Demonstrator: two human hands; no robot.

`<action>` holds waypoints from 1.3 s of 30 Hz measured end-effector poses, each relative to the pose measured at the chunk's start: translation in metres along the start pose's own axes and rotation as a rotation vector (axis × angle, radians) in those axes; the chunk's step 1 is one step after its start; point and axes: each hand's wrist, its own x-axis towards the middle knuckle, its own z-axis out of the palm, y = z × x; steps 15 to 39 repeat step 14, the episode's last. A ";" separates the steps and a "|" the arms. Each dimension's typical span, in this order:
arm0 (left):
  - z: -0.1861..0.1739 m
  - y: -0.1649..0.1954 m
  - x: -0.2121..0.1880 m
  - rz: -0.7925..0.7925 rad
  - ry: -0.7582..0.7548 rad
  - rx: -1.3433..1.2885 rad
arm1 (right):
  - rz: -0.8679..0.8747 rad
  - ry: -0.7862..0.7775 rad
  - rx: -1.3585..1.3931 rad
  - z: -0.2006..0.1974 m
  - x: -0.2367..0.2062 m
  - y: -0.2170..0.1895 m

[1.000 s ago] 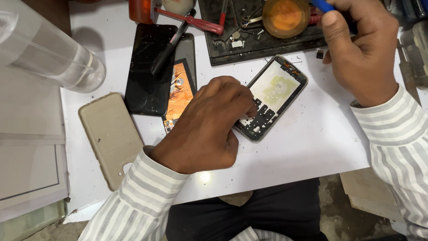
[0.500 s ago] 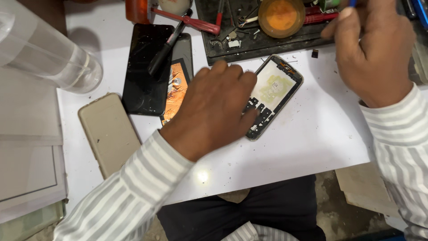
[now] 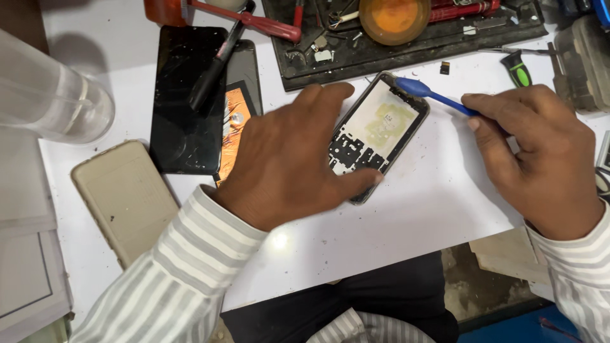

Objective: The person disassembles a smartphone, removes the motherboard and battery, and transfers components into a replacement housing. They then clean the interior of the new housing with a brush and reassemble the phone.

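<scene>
The left hand lies spread on an opened phone on the white bench. The right hand pinches a blue tool, its tip at the phone's top edge. A black screen lies left.

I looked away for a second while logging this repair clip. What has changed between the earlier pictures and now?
The right hand came down from the tool tray and now sets the blue tool's tip against the top edge of the opened phone. It kept its grip on that tool throughout. The left hand stays pressed on the phone, and the black screen panel and beige cover lie unmoved.
</scene>
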 end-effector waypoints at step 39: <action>0.009 0.008 -0.004 -0.044 -0.023 0.221 | 0.065 -0.041 -0.005 0.002 -0.005 -0.003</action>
